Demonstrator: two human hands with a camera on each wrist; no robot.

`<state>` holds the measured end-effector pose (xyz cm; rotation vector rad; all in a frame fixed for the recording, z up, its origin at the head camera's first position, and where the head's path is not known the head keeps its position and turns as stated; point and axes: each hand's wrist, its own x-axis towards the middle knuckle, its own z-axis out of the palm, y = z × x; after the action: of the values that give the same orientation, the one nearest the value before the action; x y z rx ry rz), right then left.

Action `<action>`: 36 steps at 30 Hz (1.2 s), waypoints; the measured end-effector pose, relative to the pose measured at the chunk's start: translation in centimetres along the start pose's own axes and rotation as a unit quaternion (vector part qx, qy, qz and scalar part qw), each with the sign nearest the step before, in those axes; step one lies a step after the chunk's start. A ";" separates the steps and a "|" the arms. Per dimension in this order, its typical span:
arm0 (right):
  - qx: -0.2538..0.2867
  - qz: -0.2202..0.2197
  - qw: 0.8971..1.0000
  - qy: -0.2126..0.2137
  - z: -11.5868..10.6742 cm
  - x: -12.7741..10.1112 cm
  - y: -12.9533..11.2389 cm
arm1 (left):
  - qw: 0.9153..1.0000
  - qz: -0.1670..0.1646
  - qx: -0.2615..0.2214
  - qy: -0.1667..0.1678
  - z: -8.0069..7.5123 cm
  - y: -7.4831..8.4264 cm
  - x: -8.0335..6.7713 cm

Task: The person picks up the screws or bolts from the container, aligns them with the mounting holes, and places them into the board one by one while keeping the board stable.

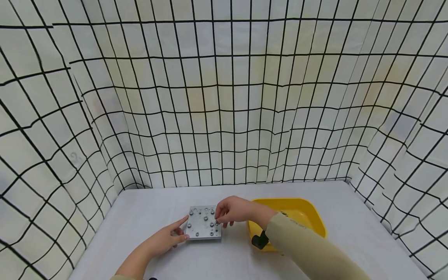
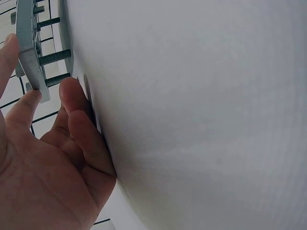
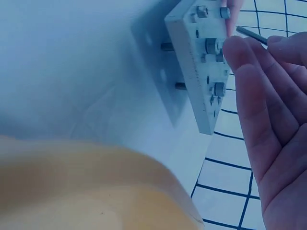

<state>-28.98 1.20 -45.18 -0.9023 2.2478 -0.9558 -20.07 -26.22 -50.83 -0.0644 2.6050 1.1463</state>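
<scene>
Metal plate [image 1: 204, 223], one, left hand [image 1: 167, 238] fingers straight steadying it, right hand [image 1: 233, 210] fingers pinching thin tool [image 3: 251, 34].

square grey metal plate [image 1: 204, 223], flat, raised off the white table [image 1: 147, 210] on threaded bolts that poke out underneath. top face has socket-head screws in several holes. sits mid-table toward the near edge, just left of the yellow tray [image 1: 315, 216]. thin hex key [image 3: 252, 35] above its top face.
</scene>
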 end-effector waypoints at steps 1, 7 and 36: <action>-0.009 0.003 1.000 -0.001 0.1 0.0 0.0 | 1.000 0.000 0.000 0.000 0.0 0.0 0.0; -0.062 0.021 0.998 -0.007 0.7 0.0 -0.1 | 1.000 0.002 0.000 0.002 0.0 0.1 0.0; -0.168 -0.006 0.986 -0.008 1.8 0.4 0.6 | 1.000 -0.007 0.004 0.004 0.1 0.2 0.1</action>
<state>-28.22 0.48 -46.76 -1.0614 2.4342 -0.5772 -20.19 -26.05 -50.79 -0.0863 2.6113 1.1330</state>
